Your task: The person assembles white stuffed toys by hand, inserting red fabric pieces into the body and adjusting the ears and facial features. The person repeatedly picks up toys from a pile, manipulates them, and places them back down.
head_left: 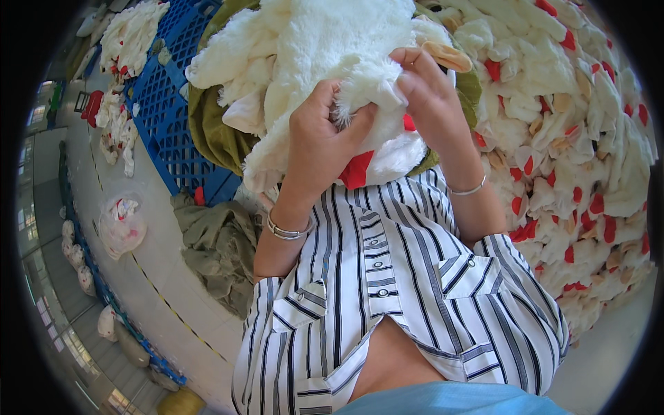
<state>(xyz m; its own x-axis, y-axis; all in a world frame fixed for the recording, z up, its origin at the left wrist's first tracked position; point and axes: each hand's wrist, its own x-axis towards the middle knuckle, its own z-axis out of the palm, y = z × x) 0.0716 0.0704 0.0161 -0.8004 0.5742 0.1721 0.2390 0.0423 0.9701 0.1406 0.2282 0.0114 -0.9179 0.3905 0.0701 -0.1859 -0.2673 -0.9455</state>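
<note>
Between my hands is a white plush piece (366,81) with long fuzzy pile. My left hand (325,131) grips its left side, thumb and fingers pinched into the pile. On the other side my right hand (425,90) pinches its edge, thumb against the curled fingers. Just below hangs a red fabric piece (357,170), beside more white plush. A larger heap of white plush (311,34) lies right behind my hands, on an olive-green sack (207,128). One tan plush part (448,57) sticks out near my right fingers.
To my right rises a large pile of white plush pieces (553,138) with red and tan parts. Blue plastic pallets (155,104) stand at the left. A grey-green cloth (218,242) and a clear plastic bag (123,228) lie on the floor.
</note>
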